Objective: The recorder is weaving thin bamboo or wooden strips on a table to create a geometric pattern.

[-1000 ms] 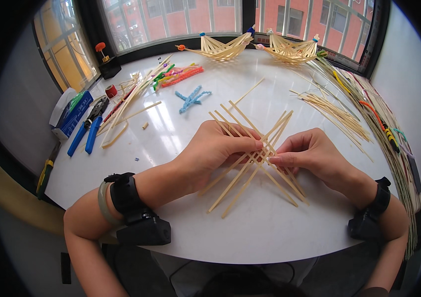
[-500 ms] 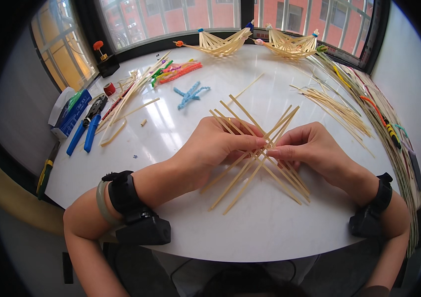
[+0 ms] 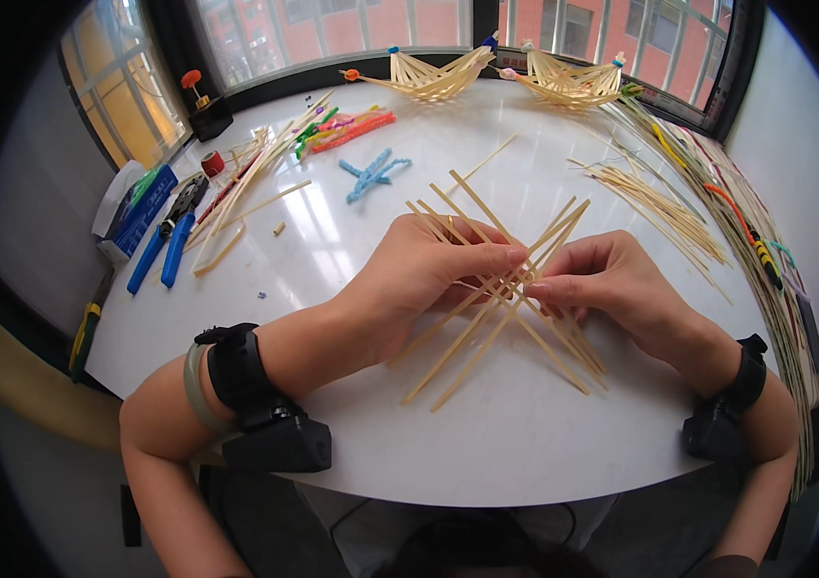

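Over the white surface (image 3: 371,438), between its left and right edges, the left hand (image 3: 429,260) and right hand (image 3: 610,281) pinch crossed pale strips (image 3: 504,293).

The strips (image 3: 503,293) are showing pale straw yellow in an open criss-cross pattern against the white table (image 3: 486,453), while the baskets (image 3: 440,82) are repeating that straw tone with orange, pink and blue tips. The fuzzy wire (image 3: 369,177) is showing light blue, the plier handles (image 3: 176,250) a deeper blue, and the spool (image 3: 213,164) red. The wrist straps (image 3: 233,371) are appearing black, the bracelet (image 3: 194,387) greyish green, and the tool grip (image 3: 768,267) is bearing yellow-and-black bands.
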The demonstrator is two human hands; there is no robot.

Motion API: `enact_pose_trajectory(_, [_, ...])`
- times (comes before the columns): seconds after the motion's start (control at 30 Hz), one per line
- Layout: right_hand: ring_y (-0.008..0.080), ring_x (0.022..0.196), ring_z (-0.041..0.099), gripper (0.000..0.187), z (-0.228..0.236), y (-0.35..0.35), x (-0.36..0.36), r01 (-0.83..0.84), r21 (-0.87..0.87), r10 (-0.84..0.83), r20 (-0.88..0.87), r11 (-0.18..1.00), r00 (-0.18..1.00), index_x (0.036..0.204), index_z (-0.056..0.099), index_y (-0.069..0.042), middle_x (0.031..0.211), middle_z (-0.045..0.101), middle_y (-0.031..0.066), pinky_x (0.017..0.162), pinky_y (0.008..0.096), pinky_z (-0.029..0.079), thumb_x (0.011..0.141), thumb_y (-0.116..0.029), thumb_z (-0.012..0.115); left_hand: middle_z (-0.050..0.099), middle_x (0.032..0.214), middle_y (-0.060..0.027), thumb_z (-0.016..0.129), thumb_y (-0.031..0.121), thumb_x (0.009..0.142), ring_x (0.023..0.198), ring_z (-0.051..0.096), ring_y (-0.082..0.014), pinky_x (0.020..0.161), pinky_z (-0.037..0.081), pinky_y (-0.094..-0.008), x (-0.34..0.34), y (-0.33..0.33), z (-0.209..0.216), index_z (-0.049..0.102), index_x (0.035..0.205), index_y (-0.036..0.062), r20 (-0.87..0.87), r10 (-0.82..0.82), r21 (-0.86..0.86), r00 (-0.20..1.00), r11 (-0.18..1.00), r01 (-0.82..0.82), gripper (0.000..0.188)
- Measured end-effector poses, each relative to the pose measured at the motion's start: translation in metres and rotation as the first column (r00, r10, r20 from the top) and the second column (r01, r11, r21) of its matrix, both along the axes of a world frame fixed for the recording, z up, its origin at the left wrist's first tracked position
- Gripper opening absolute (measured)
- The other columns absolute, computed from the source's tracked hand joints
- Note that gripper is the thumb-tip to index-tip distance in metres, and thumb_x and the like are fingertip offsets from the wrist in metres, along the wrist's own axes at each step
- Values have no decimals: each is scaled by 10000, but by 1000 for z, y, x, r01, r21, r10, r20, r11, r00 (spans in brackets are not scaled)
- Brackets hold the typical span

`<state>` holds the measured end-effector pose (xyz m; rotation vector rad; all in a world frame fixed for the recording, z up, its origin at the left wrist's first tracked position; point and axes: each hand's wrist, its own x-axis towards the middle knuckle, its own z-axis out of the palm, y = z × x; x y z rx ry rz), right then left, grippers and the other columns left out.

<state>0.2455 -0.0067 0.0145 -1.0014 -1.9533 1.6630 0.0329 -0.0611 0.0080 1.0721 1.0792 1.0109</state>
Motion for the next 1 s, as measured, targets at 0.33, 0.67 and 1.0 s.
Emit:
enact_pose_trajectory(0.33, [77, 742, 631, 284, -1, -1, 1, 85, 7, -84, -106, 996, 991, 981, 717, -7, 846, 701, 52, 628, 198, 484, 874, -270, 719, 698, 906, -93, 712, 170, 875, 800, 660, -113, 741, 534, -224, 2, -2, 3, 686, 968, -11, 4, 50, -21, 999, 999, -50, 206])
enact_pose_trajectory(0.67, [82, 742, 642, 257, -5, 1, 2, 128, 14, -125, -145, 992, 982, 948, 735, -24, 835, 708, 53, 610, 197, 474, 855, -264, 742, 696, 914, -96, 714, 192, 879, 799, 657, -116, 723, 534, -232, 1, -1, -2, 678, 954, -22, -8, -34, 24, 999, 999, 34, 229])
enact_pose_trajectory(1.0, [80, 730, 639, 298, -3, 0, 0, 139, 12, -136, -136, 990, 981, 973, 735, -19, 839, 710, 57, 601, 193, 470, 850, -290, 743, 705, 936, -118, 707, 208, 883, 833, 673, -139, 772, 550, -267, 1, 0, -1, 683, 986, -23, -95, -19, 58, 995, 998, 25, 254])
